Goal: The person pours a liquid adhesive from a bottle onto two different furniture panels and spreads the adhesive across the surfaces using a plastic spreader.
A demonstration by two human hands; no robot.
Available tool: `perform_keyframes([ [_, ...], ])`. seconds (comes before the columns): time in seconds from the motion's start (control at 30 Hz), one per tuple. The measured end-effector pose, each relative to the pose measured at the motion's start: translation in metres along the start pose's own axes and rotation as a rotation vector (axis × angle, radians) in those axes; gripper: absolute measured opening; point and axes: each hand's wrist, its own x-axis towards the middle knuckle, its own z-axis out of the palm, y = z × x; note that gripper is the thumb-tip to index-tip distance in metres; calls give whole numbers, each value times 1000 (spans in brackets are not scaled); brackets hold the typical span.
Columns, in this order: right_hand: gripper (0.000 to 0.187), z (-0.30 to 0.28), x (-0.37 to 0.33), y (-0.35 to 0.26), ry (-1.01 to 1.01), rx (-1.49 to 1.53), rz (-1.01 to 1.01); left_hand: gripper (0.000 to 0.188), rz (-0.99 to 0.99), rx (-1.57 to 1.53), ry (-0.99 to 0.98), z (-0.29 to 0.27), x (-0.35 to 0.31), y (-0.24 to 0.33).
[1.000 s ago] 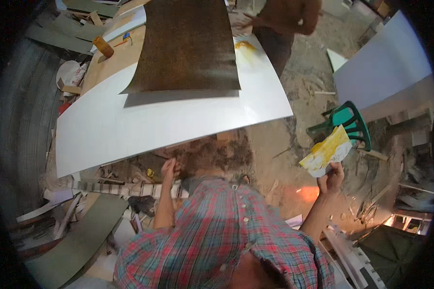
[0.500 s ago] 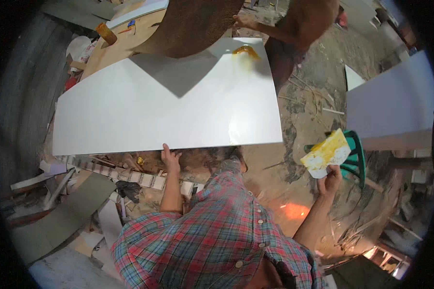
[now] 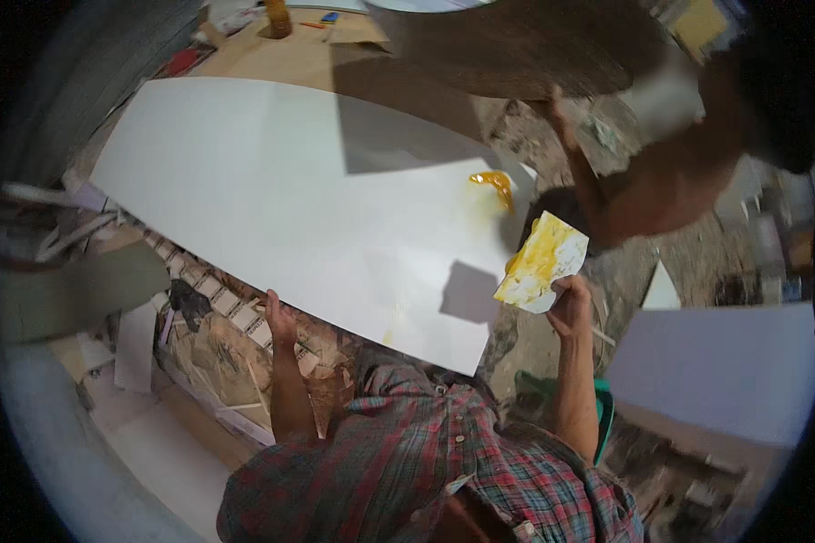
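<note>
My left hand (image 3: 281, 321) touches the near edge of a large white board (image 3: 254, 181), its fingers stretched out rather than wrapped round it. In my right hand (image 3: 570, 308) is a small stiff white piece (image 3: 545, 262), pinched at its lower corner and smeared with yellow glue-like paste. It is held up over the board's right end and throws a square shadow on the white surface. A thick amber blob of paste (image 3: 493, 187) sits on the board near its far right corner.
Across the board, another person's arm (image 3: 575, 154) reaches to a large dark curved sheet (image 3: 516, 45). An amber-coated container (image 3: 278, 18) stands on the wooden surface at the back. A green chair (image 3: 604, 421) and a pale panel (image 3: 711, 371) are at right; offcuts litter the left floor.
My right hand has brought the smeared piece left and up to the board's right end. The view has turned, so the board slants. The other person and dark sheet appear farther right.
</note>
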Motion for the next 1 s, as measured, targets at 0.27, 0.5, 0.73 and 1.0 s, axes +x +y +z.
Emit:
perform_keyframes([
  [0.27,35,-17,87,-36,-187,-46,127,59,50,319,306,45,-79,5],
  [0.5,44,-68,152,-90,-276,-175,222,47,17,53,575,59,-267,-165],
  [0.73,55,-79,171,-96,-208,-28,108,54,-126,63,614,86,-364,-296],
  [1.0,47,-83,179,-64,-317,92,117,45,-273,339,647,94,-323,-224],
])
